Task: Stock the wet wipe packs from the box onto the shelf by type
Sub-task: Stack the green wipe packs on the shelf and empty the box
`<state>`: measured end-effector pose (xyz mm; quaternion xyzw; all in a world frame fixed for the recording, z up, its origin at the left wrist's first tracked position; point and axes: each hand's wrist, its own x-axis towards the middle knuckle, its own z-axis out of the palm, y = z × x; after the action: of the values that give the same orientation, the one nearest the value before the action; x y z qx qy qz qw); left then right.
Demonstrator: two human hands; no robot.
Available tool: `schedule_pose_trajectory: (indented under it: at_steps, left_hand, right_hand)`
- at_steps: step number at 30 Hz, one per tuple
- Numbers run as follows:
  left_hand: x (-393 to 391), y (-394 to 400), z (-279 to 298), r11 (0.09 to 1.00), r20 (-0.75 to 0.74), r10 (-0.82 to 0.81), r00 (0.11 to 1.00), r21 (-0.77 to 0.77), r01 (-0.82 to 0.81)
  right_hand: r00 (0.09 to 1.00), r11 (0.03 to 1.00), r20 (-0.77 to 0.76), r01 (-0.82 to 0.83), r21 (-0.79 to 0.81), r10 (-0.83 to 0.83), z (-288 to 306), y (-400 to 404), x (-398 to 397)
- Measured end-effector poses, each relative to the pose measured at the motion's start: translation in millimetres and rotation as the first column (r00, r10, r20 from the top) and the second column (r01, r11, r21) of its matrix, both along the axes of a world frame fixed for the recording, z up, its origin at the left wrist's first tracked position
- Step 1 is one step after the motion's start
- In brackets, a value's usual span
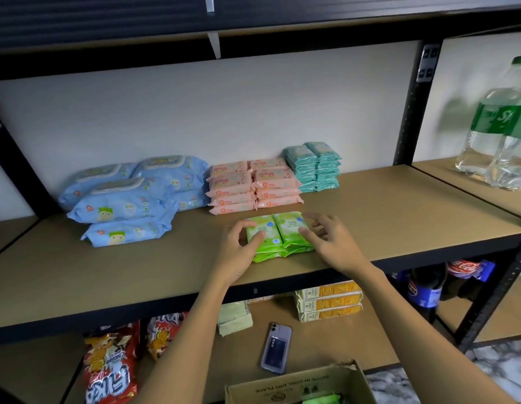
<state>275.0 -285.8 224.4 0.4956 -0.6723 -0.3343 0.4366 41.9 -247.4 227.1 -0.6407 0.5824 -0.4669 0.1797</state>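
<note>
Both hands are working at the green wipe packs (278, 234), which are sitting in two side-by-side stacks near the front edge of the shelf (399, 211). The left hand (242, 243) is resting its fingertips on the top of the left stack, fingers curled but not clamped around anything; the right hand (329, 237) is lying against the right stack with fingers spread and loose — it is gripping nothing.

Most of the sorting is looking finished. Along the far wall, the large blue packs (131, 196) are piling up at the left, the pink packs (253, 185) are standing in neat stacks at the centre, and the teal packs (313, 166) are stacked just to their right. The green group is sitting apart, nearer the front than the rest, and probably wants squaring up or pushing back.

The box (300, 386) is showing at the near bottom edge, open, with at least one more green pack (320, 399) lying inside — so some stocking is remaining, though how much is hidden below the frame.
</note>
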Motion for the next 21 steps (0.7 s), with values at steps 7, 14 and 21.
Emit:
schedule_pose_trajectory:
  at_steps: [7,14,21]
  left_hand:
    - [-1,41,-5,0.992,0.085,0.089,0.992,-0.102,-0.080]
    - [-11,120,-31,0.947,0.017,0.105,0.994,-0.306,-0.094]
    - [-17,161,-80,0.953,0.000,0.023,1.000,-0.302,-0.022]
  right_hand:
    - [1.000,1.000,-0.003,0.024,-0.019,-0.024,-8,44,2]
    - [0.998,0.996,-0.038,0.056,-0.070,-0.059,-25,101,11]
    - [0.999,0.994,-0.005,0.054,-0.098,-0.054,-70,147,15]
